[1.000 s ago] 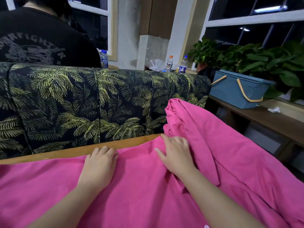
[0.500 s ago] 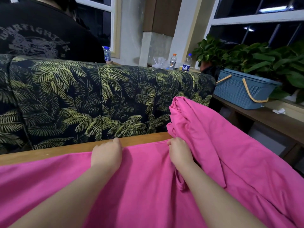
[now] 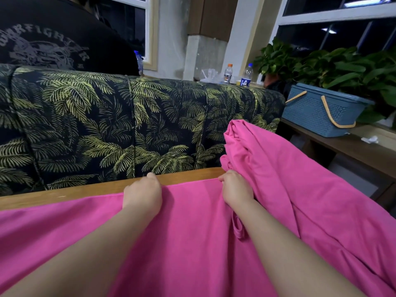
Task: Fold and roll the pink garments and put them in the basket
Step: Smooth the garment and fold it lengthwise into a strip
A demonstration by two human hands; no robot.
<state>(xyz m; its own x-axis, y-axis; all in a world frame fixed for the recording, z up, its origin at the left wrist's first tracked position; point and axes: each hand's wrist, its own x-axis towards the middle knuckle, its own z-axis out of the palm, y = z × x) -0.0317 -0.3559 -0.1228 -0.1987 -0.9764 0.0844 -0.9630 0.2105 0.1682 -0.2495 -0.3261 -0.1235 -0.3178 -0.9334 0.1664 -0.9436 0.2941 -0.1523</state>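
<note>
Pink garment [image 3: 192, 243] spread over the wooden table [image 3: 85, 192], reaching its far edge; the right part is bunched and heaped past the right end. Left hand [image 3: 142, 195] and right hand [image 3: 236, 189] both curled, gripping the garment's far hem at the table's far edge. Blue basket [image 3: 317, 112] on the side bench [image 3: 353, 151], well apart to the right.

There are two hands, the left hand [image 3: 143, 193] and the right hand [image 3: 236, 189]. There is one pink garment [image 3: 192, 232], one blue basket [image 3: 323, 110] with two handles, three bottles [image 3: 246, 75], one leafy sofa [image 3: 128, 125] and one wooden surface [image 3: 85, 190].
</note>
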